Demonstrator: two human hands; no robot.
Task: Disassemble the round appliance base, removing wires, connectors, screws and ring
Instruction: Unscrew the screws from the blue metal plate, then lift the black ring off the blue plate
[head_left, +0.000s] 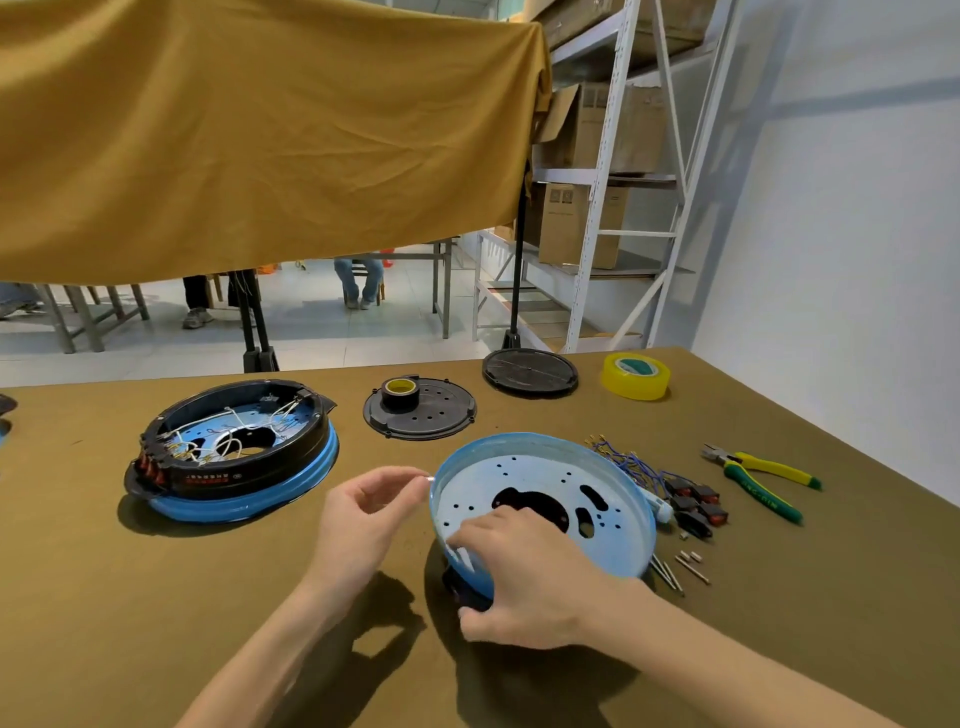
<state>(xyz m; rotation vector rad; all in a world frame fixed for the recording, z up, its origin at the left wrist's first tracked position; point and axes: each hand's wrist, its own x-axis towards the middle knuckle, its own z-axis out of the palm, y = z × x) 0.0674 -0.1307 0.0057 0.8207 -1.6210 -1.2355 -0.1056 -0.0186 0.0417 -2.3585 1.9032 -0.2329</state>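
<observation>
Blue base: tilted, round, pale blue inside with dark cutouts and small holes; near rim lifted under the right hand, far rim toward the table.
Right hand: curled over the near rim of the blue base, fingers inside the dish, thumb below against a dark part under the rim; gripping.
Left hand: just left of the base's rim, thumb and forefinger pinched together on a small pale bit touching the rim; too small to identify.
Second base: well to the left of the left hand, blue lower ring, black upper ring, white wires and red switches inside.
Writing: red and pale marks on the black ring's side, unreadable; lettering on the green plier handle, blurred.
Removed parts: blue wires with connectors and black switches just right of the right hand's dish; screws and pins near its lower right rim.
Pliers: yellow-green handles, farther right, apart from the switches.
Beyond the hands: perforated black disc carrying a black tape roll; second black disc; yellow tape roll.
Table: olive cloth; bare stretch left of and below the left hand; right edge runs diagonally just past the pliers; far edge behind the discs.
</observation>
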